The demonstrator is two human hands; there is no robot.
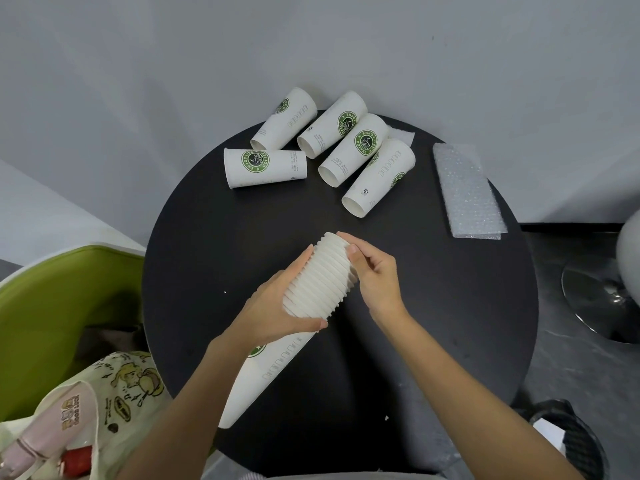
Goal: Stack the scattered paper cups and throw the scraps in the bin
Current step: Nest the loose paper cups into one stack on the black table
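A nested stack of cups (315, 275) lies slanted just above the middle of the round black worktop (433, 323), its narrow base pointing toward 7 o'clock and its ribbed band of rims toward 12. The left hand (277, 306) wraps round that ribbed band from the side, thumb beneath, probably to carry the weight and keep the column straight. The right hand (374, 278) curls its fingertips and thumb over the open top end, most likely to square the rims or seat the outermost cup. Five loose cups (265, 168) lie on their sides at 11 to 1 o'clock, near the far edge, several touching; they look like what is left to gather. A sheet of bubble wrap (467, 192) lies flat at 2 o'clock, and a smaller pale scrap (401, 136) peeks out behind the cups at 1 o'clock. The dark bin (581, 441) stands on the floor off the worktop at 5 o'clock, within reach of the right side. A green chair (52, 306) with a printed tote bag (117, 393) sits at 8 o'clock, a chrome chair base (602, 296) at 3, and a plain grey wall (173, 64) rises behind.
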